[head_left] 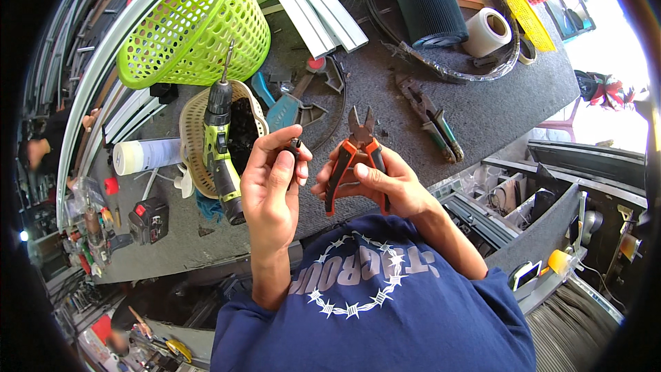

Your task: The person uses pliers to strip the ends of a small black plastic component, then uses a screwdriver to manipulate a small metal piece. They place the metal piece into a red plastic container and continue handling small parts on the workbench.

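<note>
Just above the near edge of the grey workbench (310,48), my left hand (270,182) is raised and closed. Its thumb and fingers pinch a small dark piece (295,143), mostly covered by the fingertips. Beside it, to the right, my right hand (399,182) grips a pair of diagonal cutters (360,139) with orange and black handles. The cutters' jaws point away from me and stand slightly apart, with nothing between them. They do not touch the dark piece.
A green and black drill (218,141) leans on a beige basket (195,158) of dark bits. Around lie a lime basket (227,34), a blue clamp (288,111), green-handled pliers (434,122), a dark mesh roll (428,7), a white roll (482,38) and metal profiles (306,14).
</note>
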The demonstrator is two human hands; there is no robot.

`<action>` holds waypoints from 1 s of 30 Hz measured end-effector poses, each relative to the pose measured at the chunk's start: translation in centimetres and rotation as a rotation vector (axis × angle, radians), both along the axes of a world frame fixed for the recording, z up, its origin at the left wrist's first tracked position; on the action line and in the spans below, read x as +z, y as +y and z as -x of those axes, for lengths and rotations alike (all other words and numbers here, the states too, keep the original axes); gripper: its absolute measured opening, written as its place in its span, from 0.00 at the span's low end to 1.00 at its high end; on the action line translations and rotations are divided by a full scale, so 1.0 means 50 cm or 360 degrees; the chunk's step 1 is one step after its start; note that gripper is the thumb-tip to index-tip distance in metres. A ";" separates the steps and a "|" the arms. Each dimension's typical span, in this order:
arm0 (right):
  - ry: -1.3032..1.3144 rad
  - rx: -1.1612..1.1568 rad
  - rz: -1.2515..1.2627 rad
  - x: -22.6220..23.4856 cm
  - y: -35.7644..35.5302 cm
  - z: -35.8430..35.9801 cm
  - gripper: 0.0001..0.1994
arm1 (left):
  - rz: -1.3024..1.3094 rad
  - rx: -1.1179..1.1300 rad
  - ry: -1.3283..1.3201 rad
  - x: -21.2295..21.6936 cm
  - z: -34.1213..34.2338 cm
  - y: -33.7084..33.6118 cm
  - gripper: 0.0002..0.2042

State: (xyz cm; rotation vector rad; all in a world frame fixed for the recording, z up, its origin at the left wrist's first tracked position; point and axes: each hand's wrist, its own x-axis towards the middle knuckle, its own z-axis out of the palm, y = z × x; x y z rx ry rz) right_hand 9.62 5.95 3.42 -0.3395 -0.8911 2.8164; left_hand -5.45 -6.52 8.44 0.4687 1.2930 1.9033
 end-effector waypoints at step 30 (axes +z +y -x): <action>-0.0645 -0.0820 -0.2556 0.096 -0.004 0.034 0.30 | 0.0131 0.0066 0.0862 0.050 -0.024 -0.012 0.13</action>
